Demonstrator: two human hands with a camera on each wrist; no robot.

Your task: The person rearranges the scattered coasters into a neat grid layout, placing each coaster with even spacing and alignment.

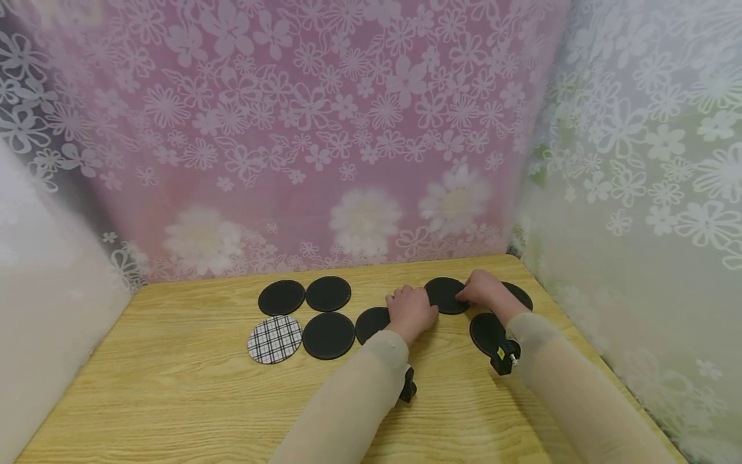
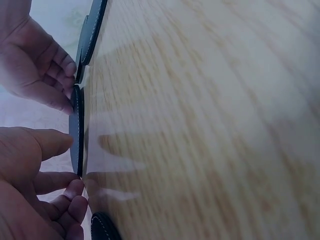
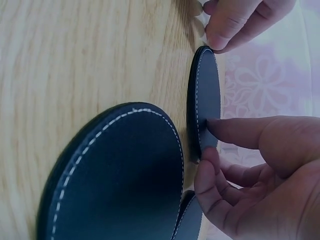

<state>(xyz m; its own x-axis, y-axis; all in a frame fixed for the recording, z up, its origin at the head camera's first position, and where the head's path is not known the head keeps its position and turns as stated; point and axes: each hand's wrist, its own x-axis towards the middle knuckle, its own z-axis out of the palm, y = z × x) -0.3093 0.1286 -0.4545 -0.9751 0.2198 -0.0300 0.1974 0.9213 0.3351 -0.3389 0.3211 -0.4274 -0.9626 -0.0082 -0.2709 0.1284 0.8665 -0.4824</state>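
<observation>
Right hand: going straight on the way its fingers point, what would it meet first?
The black disc that the right hand holds at its edge; beyond it, probably the left hand, though depth is unclear.

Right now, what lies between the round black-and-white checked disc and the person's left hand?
The head view shows one round black disc beside the checked disc, then a second black disc, partly hidden by the left hand.
</observation>
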